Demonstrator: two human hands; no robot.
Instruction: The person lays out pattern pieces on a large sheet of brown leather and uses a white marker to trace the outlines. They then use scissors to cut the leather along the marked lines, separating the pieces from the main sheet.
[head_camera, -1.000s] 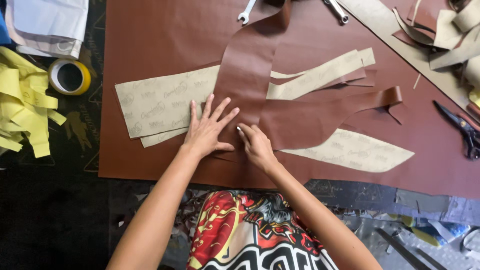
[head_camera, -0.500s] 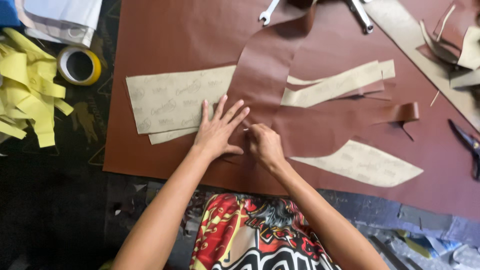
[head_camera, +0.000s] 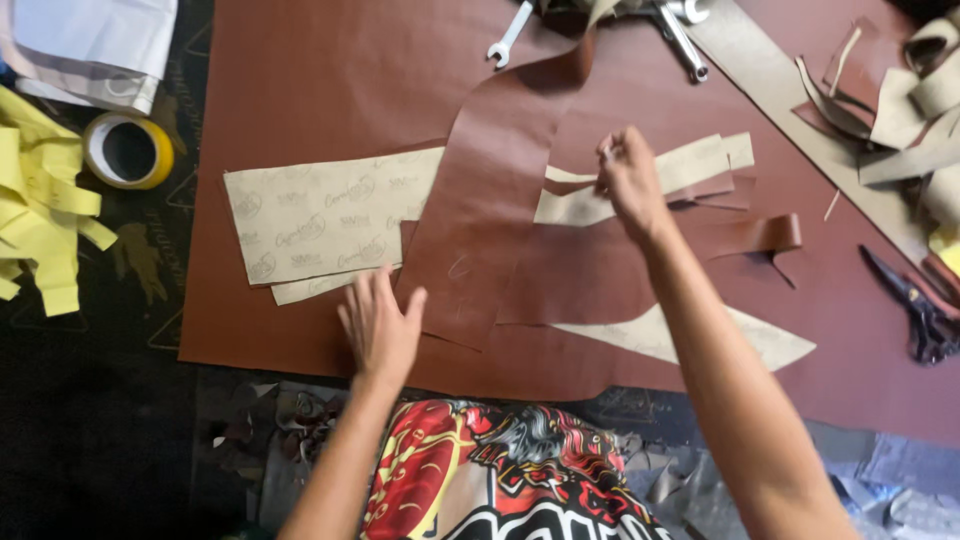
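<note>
My left hand (head_camera: 382, 330) lies flat, fingers spread, on the leather strip (head_camera: 490, 210) near the sheet's (head_camera: 300, 90) front edge. My right hand (head_camera: 628, 180) pinches the pattern (head_camera: 690, 165) mid-sheet; pulling it could drag the strip askew.

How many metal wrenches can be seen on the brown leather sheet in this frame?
2. One wrench lies at the top edge, left of the curled leather strip. A second wrench lies to the strip's right, its top cut off by the frame. More may lie beyond the top edge.
</note>
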